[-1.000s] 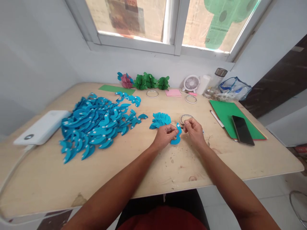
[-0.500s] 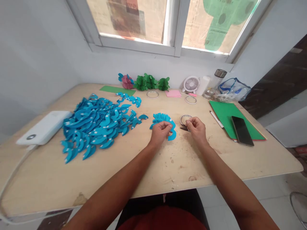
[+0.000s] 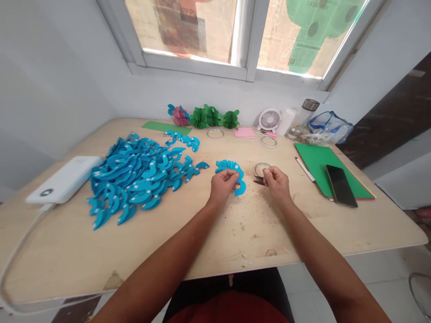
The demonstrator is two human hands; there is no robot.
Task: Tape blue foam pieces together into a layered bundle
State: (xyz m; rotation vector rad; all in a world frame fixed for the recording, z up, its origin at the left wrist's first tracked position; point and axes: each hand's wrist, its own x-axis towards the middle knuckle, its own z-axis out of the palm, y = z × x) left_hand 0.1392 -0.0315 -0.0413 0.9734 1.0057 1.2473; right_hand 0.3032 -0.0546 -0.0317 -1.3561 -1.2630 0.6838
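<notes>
Pinched between the fingers of my left hand (image 3: 223,186) is a blue pleated paper piece (image 3: 240,187), its folds fanning out behind the fingers and a curved end hanging to the right. My right hand (image 3: 278,181) is closed around small dark-bladed scissors (image 3: 259,181), whose points face left toward the paper with a gap between. The scissors' handles are hidden in the palm. Just behind the right fingertips lies a roll of tape (image 3: 255,170). A big heap of blue curved paper pieces (image 3: 134,166) with small white patches spreads to the left.
A white power bank (image 3: 63,179) with a cable lies at the left. Along the wall stand green paper shapes (image 3: 212,116), a small fan (image 3: 269,120) and a glass bottle (image 3: 305,116). At right, a phone (image 3: 340,186) rests on green sheets (image 3: 316,166) beside a pen (image 3: 305,169).
The view has shifted slightly. Both hands keep nearly the same place and grip; the blue paper piece has turned a little in my left fingers.
</notes>
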